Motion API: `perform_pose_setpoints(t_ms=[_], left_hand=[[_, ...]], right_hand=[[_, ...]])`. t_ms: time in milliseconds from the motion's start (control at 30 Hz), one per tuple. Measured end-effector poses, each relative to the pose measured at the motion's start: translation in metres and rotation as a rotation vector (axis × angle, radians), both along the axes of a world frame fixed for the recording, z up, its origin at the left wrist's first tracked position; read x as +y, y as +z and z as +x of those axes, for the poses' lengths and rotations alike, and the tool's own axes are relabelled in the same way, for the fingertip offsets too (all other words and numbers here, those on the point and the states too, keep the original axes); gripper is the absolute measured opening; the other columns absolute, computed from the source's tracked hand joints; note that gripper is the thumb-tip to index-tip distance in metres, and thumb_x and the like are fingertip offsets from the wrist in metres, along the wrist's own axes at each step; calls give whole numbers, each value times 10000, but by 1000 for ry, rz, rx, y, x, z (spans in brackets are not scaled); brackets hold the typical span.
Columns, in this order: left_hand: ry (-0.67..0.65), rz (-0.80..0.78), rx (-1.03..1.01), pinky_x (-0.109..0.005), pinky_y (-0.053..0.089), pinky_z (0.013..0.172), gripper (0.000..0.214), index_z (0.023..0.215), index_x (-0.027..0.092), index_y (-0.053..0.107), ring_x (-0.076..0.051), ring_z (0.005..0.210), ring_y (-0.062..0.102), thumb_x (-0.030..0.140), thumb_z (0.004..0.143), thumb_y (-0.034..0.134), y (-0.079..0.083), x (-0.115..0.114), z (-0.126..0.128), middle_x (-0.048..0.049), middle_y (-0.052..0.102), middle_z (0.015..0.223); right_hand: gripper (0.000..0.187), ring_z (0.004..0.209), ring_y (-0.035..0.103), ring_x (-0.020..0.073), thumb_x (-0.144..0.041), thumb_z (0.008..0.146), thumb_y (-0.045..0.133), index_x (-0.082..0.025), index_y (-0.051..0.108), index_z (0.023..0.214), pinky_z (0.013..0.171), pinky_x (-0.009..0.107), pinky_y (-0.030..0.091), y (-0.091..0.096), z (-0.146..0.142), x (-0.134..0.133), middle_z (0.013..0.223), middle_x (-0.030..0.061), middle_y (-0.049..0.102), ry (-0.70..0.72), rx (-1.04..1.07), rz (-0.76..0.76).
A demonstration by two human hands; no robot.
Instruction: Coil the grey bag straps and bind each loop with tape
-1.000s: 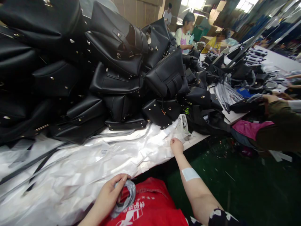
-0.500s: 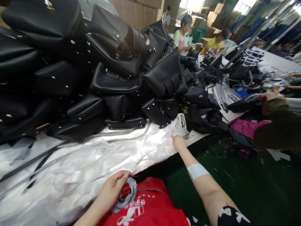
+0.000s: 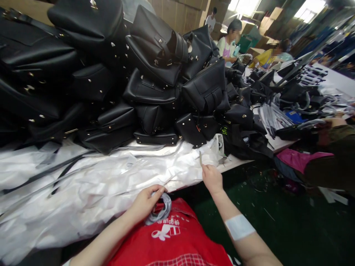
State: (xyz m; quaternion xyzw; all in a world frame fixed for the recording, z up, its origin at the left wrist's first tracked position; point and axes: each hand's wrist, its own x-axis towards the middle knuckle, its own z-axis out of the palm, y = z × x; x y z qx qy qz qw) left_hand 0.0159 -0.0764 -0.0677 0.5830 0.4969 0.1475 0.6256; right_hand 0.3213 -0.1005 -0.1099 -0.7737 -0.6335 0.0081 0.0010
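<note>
My left hand is closed on a looped strap wrapped in clear plastic, just in front of my red apron. Between the fingertips of my right hand a short, thin strip of tape stands up. Just beyond that hand, at the table edge, is a pale tape dispenser. White plastic-wrapped pieces cover the table beside my left arm.
Black handbags are piled high along the back of the table. A co-worker's sleeve shows at the right, near a bundle of wrapped straps. Other people work farther back. Green floor lies below the table edge.
My right hand has drawn back from the tape dispenser with a strip in its fingers. My left hand still grips the looped strap. The view has turned a little left.
</note>
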Motion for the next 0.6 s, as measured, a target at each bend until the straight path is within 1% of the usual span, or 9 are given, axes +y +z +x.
perform_pose_setpoints(t_ms=[100,133,200,300,400,467,533,600], left_hand=[[-17,24,21,-217,367,441,460,885,159,678,-119,458,467,565,819,470,4,1,0,1,617,625],[-19,29,32,-218,370,446,457,882,162,681,-123,464,475,562,820,469,5,1,0,1,620,619],[-12,34,51,-219,374,454,457,880,166,683,-131,476,489,562,821,464,8,1,-1,5,613,591],[18,30,62,-222,383,464,466,887,161,682,-144,493,508,567,815,466,10,1,-3,6,605,566],[33,7,56,-228,384,464,473,905,155,680,-141,473,498,571,805,481,10,0,-2,8,607,566],[33,-7,44,-230,379,457,473,907,153,674,-131,449,476,575,801,487,9,0,-1,12,606,575],[30,-10,38,-230,376,456,470,896,156,671,-129,445,471,578,802,486,8,0,0,12,604,578],[23,1,42,-229,378,463,463,890,162,676,-138,467,492,575,806,484,9,1,0,7,610,579]], right_hand=[[242,984,542,209,-150,882,485,-174,681,1022,807,275,418,-46,-13,5,1033,122,648,60,85,-139],[221,1010,541,201,-159,869,514,-186,686,1005,825,266,420,-57,-14,5,1068,109,645,74,112,-159],[186,1058,534,186,-206,848,566,-205,690,987,869,251,413,-72,-13,5,1121,87,633,82,166,-190],[204,1046,555,189,-292,864,550,-197,678,991,886,255,411,-80,-8,9,1086,89,642,8,211,-209],[296,972,605,211,-334,905,470,-152,636,1068,832,283,436,-84,-7,23,1018,125,658,-154,206,-217],[346,923,634,224,-371,901,467,-121,624,1081,783,291,454,-89,-10,35,984,151,670,-252,199,-235],[360,891,654,237,-373,878,498,-96,635,1060,738,291,466,-92,-13,46,953,175,681,-321,194,-260],[329,878,665,246,-328,853,523,-82,658,1025,709,287,471,-94,-14,53,940,193,689,-362,187,-279]])
